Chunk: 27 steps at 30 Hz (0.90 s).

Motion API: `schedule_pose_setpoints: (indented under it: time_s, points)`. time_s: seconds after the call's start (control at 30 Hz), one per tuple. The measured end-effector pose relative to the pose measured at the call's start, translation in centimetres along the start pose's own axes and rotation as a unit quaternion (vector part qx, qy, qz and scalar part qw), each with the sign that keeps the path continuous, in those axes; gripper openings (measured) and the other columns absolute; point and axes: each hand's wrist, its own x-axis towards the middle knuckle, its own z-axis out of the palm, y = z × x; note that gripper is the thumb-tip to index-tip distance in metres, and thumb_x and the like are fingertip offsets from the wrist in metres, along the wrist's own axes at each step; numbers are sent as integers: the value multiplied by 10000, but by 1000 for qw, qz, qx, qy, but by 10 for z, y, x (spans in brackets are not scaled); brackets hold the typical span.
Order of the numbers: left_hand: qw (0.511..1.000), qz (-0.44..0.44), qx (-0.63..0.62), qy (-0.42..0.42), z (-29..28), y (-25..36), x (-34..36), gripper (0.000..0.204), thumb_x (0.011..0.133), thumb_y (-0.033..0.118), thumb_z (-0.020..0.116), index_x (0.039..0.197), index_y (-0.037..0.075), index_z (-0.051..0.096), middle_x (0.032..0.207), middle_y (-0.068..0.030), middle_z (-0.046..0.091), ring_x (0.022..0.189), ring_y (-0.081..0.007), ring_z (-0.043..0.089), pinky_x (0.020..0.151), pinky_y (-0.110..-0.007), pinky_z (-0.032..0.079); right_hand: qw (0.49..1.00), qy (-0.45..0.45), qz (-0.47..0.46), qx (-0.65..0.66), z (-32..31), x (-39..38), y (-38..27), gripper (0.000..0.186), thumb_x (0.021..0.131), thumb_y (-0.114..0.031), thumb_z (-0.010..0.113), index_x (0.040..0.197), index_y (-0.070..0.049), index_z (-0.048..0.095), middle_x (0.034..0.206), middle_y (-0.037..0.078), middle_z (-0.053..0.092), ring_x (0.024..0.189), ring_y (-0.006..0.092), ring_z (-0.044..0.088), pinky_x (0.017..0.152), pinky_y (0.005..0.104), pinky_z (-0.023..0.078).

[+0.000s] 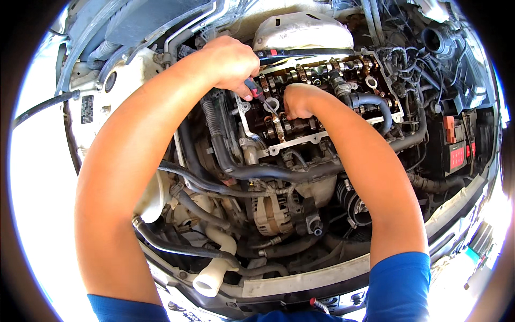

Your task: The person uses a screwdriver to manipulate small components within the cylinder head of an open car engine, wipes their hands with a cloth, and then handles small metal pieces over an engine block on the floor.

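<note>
My left hand [234, 65] is wrapped round the red and dark handle of a screwdriver [255, 90]. Its shaft slants down into the open top of the engine [316, 138], toward the near left camshaft cap. Just right of the shaft, my right hand [301, 102] reaches down among the camshaft parts with its fingers curled; the fingertips are partly hidden, and I cannot make out what they hold. Camshafts [351, 65] with oily lobes and bearing caps show around both hands. Behind them lies a long black bar-like tool [306, 52] with a red mark.
A silver heat shield [303, 32] rises behind the engine. Black hoses [268, 173] cross in front, above the alternator [272, 214]. A white plastic filler neck [210, 276] stands near the front edge. At the right sits a battery [456, 153] with a red terminal cover.
</note>
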Motion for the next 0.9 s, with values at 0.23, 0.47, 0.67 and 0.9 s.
schedule_pose_setpoints:
  time_s: [0.23, 0.47, 0.67, 0.9]
  points:
    - [1000, -4, 1, -31, -6, 0, 11, 422, 659, 476, 788, 814, 89, 722, 734, -118, 670, 775, -331, 659, 664, -436, 513, 999, -15, -22, 21, -2, 0, 2, 117, 733, -93, 702, 829, -102, 768, 802, 127, 709, 720, 279, 661, 662, 368, 513]
    - [1000, -3, -2, 19, 6, -1, 3, 411, 655, 486, 787, 785, 102, 718, 737, -106, 675, 758, -328, 664, 650, -430, 514, 1000, 4, 2, 22, -1, -5, 0, 93, 730, -88, 705, 805, -82, 759, 796, 128, 708, 727, 279, 664, 665, 368, 515]
    - [999, 1, -7, 47, 12, -3, -4, 417, 650, 492, 790, 817, 114, 731, 751, -103, 683, 774, -318, 670, 665, -426, 517, 999, 27, 8, 24, -2, -9, -4, 63, 731, -112, 731, 776, -72, 749, 786, 133, 703, 737, 290, 664, 676, 376, 514]
    - [999, -9, -9, 35, 11, -1, -8, 440, 655, 498, 787, 870, 117, 736, 763, -106, 688, 791, -315, 671, 689, -419, 519, 999, 31, -3, 28, -2, -12, -3, 60, 730, -85, 703, 768, -81, 750, 784, 135, 703, 741, 291, 666, 677, 376, 516]
